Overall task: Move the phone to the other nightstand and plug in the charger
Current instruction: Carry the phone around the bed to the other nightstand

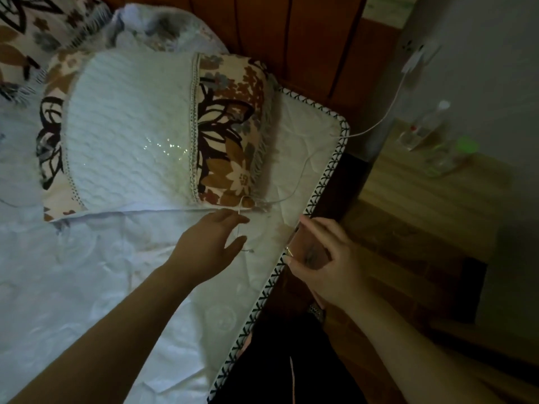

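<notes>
A: From the head camera, where is the phone (310, 252)?

B: In the right hand (318, 263), over the bed's stitched edge (316, 188). Fingers clasp it by its sides; its long axis runs from near the body up toward the pillow (151, 132).

A: And the cable?

B: A thin white charger cable (388, 112) droops from a wall plug (412, 61) across the quilted mattress (87, 272). Its free end (242, 231) is pinched by the left hand (210, 243), plug tip pointing down toward the phone.

A: The nightstand?

B: Pale wood-grain nightstand (423, 199), clear plastic bottles (428, 132) lying blurred on it.
</notes>
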A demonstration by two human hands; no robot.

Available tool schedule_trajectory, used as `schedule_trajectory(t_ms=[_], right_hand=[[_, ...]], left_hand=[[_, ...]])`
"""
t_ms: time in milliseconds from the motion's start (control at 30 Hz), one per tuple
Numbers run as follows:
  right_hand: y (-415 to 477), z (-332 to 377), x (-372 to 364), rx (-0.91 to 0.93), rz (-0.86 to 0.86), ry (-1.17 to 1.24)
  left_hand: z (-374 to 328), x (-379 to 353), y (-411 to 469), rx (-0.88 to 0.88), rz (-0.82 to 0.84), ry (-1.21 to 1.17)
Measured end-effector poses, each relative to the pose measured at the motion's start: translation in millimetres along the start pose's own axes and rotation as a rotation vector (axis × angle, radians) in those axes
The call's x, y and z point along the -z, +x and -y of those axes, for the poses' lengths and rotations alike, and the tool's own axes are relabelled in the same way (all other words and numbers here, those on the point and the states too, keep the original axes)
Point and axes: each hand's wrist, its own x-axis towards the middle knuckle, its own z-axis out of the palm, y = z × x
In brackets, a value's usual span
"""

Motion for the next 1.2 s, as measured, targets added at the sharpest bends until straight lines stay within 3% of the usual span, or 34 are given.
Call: schedule_trajectory(t_ms=[200,367,700,967,1200], right_hand=[[1.7,-52.6,-37.9,-0.028,-0.048,-0.040],[-0.6,-99.9,-59.4,-0.035,-0.123,-0.029],[-18.8,-171.5,-100.5,-0.041,-0.047,0.072],[-26.4,-182.7,-105.0,-0.046,-0.055,0.104],[-35.8,-146.0,-47.1,-0.063,-0.092,0.077]], left_hand=[[26.4,-69.4,9.7,-0.109,0.102,0.022],[46.8,-129.5,13.7,-0.086,0.124,0.017],[96.8,-213.6,32.1,0.038,0.090,0.108],[108.1,-226.7,31.4,0.162,0.069,0.087],[34.5,-170.7,28.3,0.034,-0.054,-0.075]])
